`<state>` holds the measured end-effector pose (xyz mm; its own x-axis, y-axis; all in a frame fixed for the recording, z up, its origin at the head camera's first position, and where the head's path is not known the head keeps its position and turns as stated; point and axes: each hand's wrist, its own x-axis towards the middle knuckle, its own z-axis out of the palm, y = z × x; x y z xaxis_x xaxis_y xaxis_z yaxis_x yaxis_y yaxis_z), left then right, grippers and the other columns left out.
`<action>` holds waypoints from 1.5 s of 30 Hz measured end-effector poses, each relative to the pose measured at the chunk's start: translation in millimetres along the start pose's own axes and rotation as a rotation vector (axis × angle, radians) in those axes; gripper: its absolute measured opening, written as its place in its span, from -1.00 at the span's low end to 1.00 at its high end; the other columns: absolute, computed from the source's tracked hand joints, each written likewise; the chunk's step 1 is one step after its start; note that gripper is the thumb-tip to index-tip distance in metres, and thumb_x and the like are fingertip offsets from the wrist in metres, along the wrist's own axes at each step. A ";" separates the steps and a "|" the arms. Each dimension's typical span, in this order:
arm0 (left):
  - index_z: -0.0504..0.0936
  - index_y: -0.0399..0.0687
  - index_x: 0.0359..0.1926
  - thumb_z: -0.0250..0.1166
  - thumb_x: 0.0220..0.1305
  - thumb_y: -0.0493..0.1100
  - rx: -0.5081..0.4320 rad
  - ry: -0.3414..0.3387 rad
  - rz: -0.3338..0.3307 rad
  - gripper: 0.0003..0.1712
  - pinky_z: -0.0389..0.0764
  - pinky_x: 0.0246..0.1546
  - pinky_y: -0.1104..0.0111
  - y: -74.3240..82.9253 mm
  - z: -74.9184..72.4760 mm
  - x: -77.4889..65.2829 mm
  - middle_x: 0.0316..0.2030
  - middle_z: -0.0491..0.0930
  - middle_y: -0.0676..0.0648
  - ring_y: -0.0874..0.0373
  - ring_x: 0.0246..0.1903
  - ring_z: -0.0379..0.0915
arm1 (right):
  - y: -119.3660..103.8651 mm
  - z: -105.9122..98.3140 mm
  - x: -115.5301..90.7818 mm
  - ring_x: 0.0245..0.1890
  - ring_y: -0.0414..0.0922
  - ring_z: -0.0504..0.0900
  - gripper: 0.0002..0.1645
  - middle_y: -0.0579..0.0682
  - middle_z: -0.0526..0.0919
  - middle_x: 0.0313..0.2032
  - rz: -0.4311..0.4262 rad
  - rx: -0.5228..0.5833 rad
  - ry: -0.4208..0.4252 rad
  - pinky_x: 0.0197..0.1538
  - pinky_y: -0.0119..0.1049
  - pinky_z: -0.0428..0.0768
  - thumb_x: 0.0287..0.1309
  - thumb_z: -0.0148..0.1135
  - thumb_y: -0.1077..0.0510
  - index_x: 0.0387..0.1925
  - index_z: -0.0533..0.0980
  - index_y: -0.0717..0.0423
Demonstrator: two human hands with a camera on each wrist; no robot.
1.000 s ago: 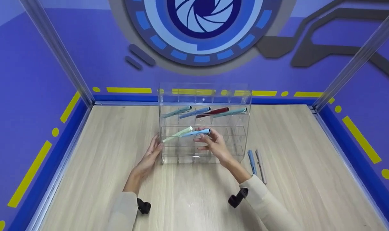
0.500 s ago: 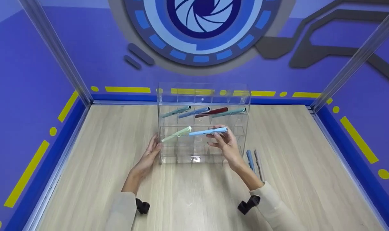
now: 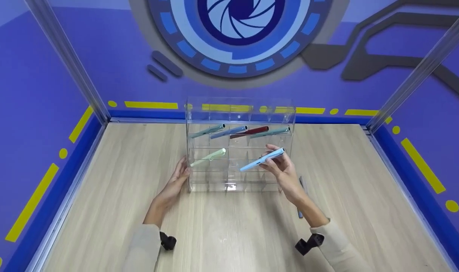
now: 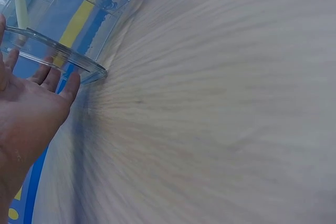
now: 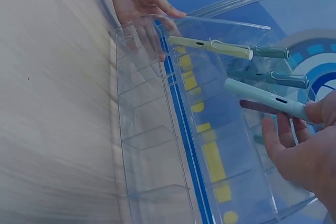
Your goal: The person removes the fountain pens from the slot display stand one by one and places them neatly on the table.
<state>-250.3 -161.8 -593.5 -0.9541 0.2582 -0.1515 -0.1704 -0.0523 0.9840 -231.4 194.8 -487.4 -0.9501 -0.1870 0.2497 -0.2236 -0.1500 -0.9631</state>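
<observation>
A clear acrylic pen rack [image 3: 231, 187] with several tiers of compartments stands upright at the back of the table. My left hand [image 3: 172, 189] rests on its left side, fingers extended along the outer panel in the left wrist view. In front of the right half, my right hand [image 3: 288, 179] pinches a light blue pen [image 3: 256, 162] near its capped end, the other end slanting down to the left. A pale green pen [image 3: 208, 157] leans in the left of the middle tier. Above it lie teal pens, a blue pen [image 3: 229, 132] and a dark red pen [image 3: 249, 132].
On the wood-grain table [image 3: 222, 234], a blue pen [image 3: 300, 213] and a grey pen [image 3: 302, 183] lie right of the rack, partly hidden by my right forearm. Blue printed panels [image 3: 150, 90] with metal frame posts enclose the back and sides.
My right hand has drawn the light blue pen out of its spot beside the pale green pen, moving it right and toward me and tilting it. My left hand has stayed at the rack's side.
</observation>
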 end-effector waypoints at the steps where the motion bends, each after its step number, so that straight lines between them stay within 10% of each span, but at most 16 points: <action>1: -0.29 0.34 0.65 -0.01 0.57 0.25 -0.002 -0.001 0.001 -0.12 -0.47 0.59 -0.18 0.8 0.3 0.6 0.66 -0.38 -0.07 -0.08 0.65 -0.59 | -0.1 -2.7 -0.9 0.11 -0.18 0.66 -0.42 -0.08 0.61 0.04 0.000 0.003 -0.008 0.25 -0.21 0.66 0.51 0.04 0.33 0.45 0.19 0.36; 13: -0.33 0.25 0.65 -0.04 0.63 0.14 -0.019 -0.013 0.017 -0.15 -0.36 0.64 -0.04 -0.5 3.4 0.9 0.66 -0.42 -0.10 -0.06 0.65 -0.57 | -4.5 -36.9 -20.3 -0.04 -0.22 0.64 -0.31 0.01 0.48 -0.06 0.057 -0.106 0.019 0.13 -0.31 0.70 0.60 -0.09 0.25 0.61 0.00 0.14; 36: -0.31 0.24 0.65 -0.03 0.62 0.16 -0.015 -0.016 0.019 -0.15 -0.34 0.64 -0.04 -0.7 5.0 3.8 0.66 -0.41 -0.14 -0.08 0.65 -0.54 | 0.2 -111.2 -49.1 -0.22 -0.31 0.75 -0.33 -0.22 0.69 -0.21 0.133 -0.142 0.345 -0.17 -0.40 0.77 0.40 0.19 0.37 0.46 0.23 0.38; 45: -0.30 0.23 0.66 -0.01 0.61 0.16 -0.024 -0.004 0.010 -0.14 -0.36 0.64 -0.04 -2.4 -0.4 0.8 0.66 -0.41 -0.12 -0.06 0.65 -0.56 | 3.3 -132.3 -57.0 -0.26 -0.35 0.74 -0.29 -0.31 0.70 -0.25 0.286 -0.269 0.326 -0.18 -0.40 0.77 0.33 0.28 0.37 0.45 0.29 0.30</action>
<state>-250.8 -161.9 -596.0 -0.9548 0.2614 -0.1414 -0.1670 -0.0783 0.9828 -206.8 333.5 -518.1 -0.9903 0.1353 -0.0311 0.0484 0.1264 -0.9908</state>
